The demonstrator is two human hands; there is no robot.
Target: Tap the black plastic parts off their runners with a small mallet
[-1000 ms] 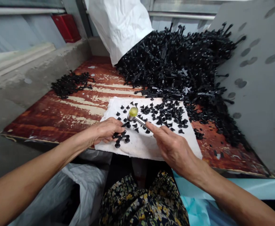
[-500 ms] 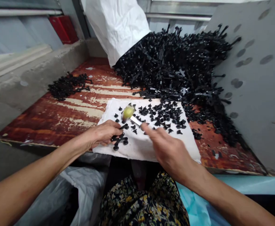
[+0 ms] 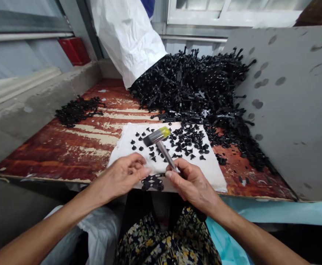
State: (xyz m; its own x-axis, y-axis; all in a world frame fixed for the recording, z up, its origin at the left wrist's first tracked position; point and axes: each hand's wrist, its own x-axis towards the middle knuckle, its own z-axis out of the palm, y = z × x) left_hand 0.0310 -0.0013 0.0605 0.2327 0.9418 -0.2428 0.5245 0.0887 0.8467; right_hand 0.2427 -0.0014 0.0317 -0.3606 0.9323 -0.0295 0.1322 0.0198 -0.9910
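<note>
My right hand (image 3: 192, 182) grips the handle of a small hammer (image 3: 165, 151). Its head, dark at one end and yellow-green at the other, is raised over the white cloth pad (image 3: 214, 171). My left hand (image 3: 129, 171) is just left of a black jointed linkage piece (image 3: 152, 183) at the pad's near edge. Its fingers are bent, with thumb and forefinger apart and nothing visible between them; the fingertips are slightly blurred. Many small black studs with round bases (image 3: 190, 138) are scattered on the pad beyond both hands.
Behind the pad rises a big heap of black strip parts (image 3: 199, 84), spilling from a white sack (image 3: 130, 40). A smaller pile of black linkages (image 3: 78, 110) lies at left on the worn red-brown board (image 3: 53, 147). A grey panel (image 3: 287, 110) stands along the right side.
The hammer head has swung, and its yellow-green end now points right. My left hand has let go of the black linkage, which now lies right of it. The view has shifted slightly.
</note>
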